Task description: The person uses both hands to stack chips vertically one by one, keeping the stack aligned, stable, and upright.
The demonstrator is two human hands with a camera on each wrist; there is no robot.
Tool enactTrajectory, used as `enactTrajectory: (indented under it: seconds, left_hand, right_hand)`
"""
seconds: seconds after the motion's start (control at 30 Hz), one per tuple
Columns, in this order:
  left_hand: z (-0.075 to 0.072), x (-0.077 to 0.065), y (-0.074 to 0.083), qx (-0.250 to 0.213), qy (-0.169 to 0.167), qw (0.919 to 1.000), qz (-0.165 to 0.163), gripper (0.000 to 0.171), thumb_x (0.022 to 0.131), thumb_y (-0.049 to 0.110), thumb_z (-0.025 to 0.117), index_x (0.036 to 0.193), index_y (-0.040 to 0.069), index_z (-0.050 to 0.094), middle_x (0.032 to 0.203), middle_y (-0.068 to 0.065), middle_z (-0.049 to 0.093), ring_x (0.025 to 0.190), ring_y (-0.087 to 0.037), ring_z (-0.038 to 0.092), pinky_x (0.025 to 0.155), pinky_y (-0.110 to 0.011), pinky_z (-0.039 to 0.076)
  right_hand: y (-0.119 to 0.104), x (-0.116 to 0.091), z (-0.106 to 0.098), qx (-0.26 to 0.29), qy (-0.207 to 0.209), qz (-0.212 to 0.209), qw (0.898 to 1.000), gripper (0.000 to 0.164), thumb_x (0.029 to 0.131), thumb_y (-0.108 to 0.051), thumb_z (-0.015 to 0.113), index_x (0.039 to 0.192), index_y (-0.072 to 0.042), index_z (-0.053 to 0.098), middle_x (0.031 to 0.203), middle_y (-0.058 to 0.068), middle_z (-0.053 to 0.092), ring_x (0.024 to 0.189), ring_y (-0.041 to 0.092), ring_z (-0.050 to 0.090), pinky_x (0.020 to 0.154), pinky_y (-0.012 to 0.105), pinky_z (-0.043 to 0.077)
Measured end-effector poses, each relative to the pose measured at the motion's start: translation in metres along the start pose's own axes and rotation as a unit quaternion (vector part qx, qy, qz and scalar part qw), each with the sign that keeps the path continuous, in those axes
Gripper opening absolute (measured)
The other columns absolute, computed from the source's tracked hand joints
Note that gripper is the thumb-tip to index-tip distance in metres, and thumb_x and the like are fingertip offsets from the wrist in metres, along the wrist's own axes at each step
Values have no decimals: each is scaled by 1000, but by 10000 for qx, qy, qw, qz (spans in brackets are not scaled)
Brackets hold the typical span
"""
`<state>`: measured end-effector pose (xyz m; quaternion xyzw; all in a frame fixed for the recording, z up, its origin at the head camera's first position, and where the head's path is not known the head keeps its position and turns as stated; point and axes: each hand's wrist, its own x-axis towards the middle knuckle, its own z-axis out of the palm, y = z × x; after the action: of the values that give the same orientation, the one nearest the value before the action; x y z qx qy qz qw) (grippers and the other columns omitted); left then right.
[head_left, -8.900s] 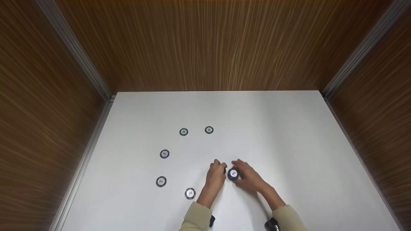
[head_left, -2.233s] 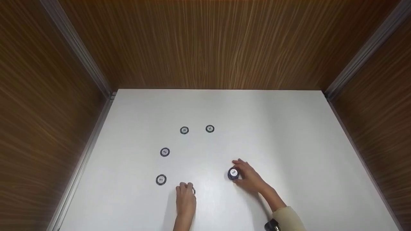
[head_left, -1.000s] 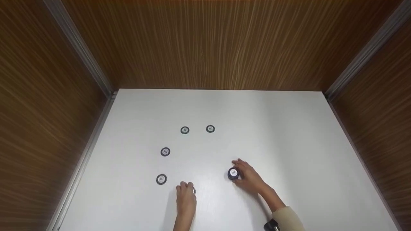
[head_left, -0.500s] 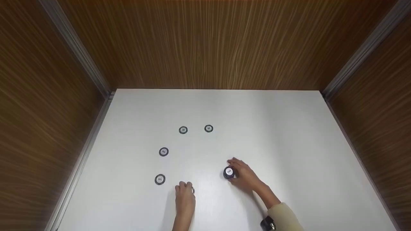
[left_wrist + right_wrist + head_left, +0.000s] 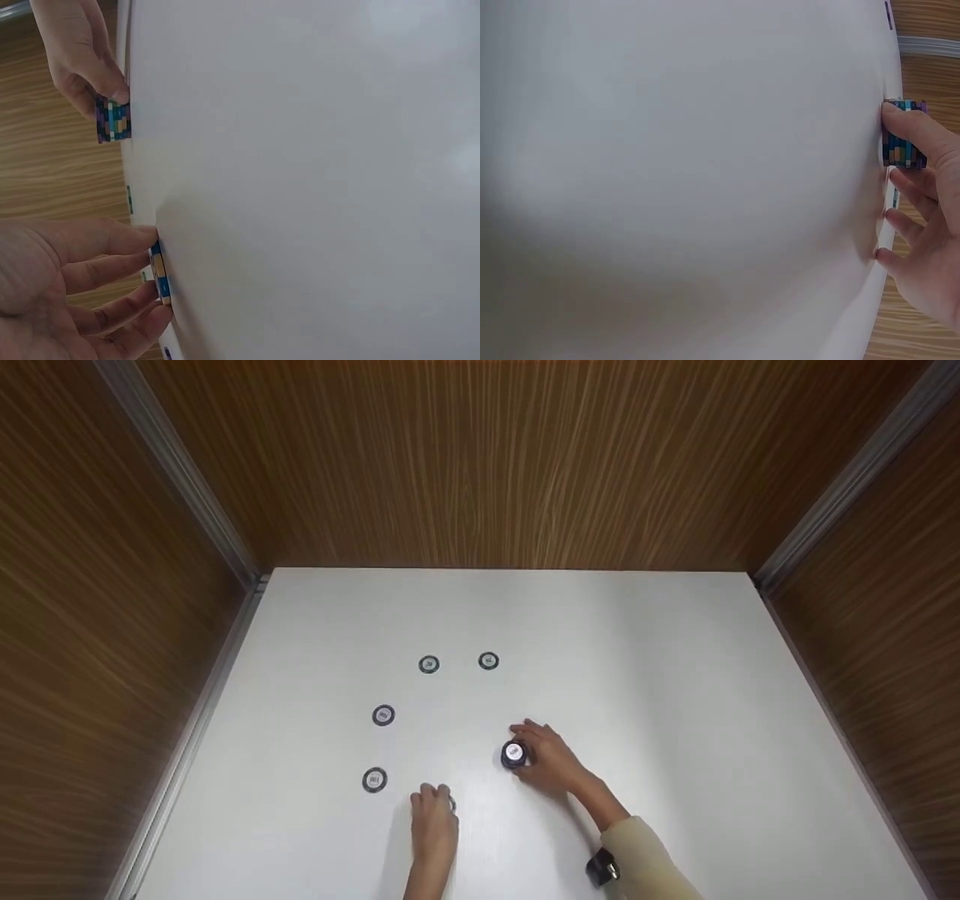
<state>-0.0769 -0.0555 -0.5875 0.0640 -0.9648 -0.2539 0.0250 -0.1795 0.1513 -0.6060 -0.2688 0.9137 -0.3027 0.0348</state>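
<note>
My left hand [image 5: 433, 823] is low on the white table, pinching a poker chip [image 5: 160, 271] between thumb and fingertips. From above, only a sliver of that chip shows past the fingers; the left wrist view gives its blue-and-orange edge. To the right, my right hand [image 5: 551, 759] grips a stack of poker chips [image 5: 514, 753], topped by one with a white centre. Seen from the right wrist, the thumb and index finger hold the stack's [image 5: 905, 139] sides while the other fingers touch the table. A short gap separates the two hands.
Single chips lie flat in a loose arc: one [image 5: 374, 780] left of my left hand, another [image 5: 383, 715] farther up, and two green-edged chips [image 5: 429, 664] toward the back. Wood-grain panels [image 5: 480, 465] border the white table [image 5: 660, 675] at the back and sides.
My left hand has left the stack's side and gone left to the chip lying nearest me, pinching it since. In the last half second my right hand has carried or slid the stack leftward.
</note>
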Motion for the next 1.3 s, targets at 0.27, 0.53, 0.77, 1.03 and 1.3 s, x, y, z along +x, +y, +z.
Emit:
enactTrajectory:
  seconds: [0.27,0.53,0.77,1.03,1.3]
  left_hand:
    - [0,-1,-1,93,54,9998,172,20,71,-6,68,89,0,60,87,-9,46,80,-23,46,67,-29,47]
    - [-1,4,-2,81,10,9999,110,29,66,-3,74,91,0,61,88,-9,48,82,-23,49,70,-30,48]
    - [-6,12,-1,-351,166,9991,144,30,64,-7,73,90,-3,60,89,-13,47,81,-27,50,66,-32,50]
    - [-11,24,2,-401,81,9991,133,31,66,-5,73,95,-2,65,92,-14,47,83,-27,49,64,-32,50]
    - [-9,33,14,-347,-4,9990,285,26,67,-1,73,92,1,66,88,-11,47,79,-25,49,61,-31,49]
  right_hand:
    - [-1,4,4,-4,75,-24,10000,54,71,-18,78,116,3,56,126,13,52,125,35,35,104,54,18]
    - [-3,3,5,192,-156,393,9989,49,72,-18,77,114,-4,57,131,9,49,130,31,30,107,49,12]
    - [-3,4,5,204,-116,280,9993,44,72,-17,77,110,-4,58,131,10,49,130,31,30,107,50,12]
    - [-2,6,7,243,-105,126,9996,44,72,-17,77,110,-5,58,131,10,49,129,31,30,107,49,12]
    - [2,2,6,278,29,54,9996,46,73,-17,76,113,-2,57,130,12,49,128,33,31,107,51,13]
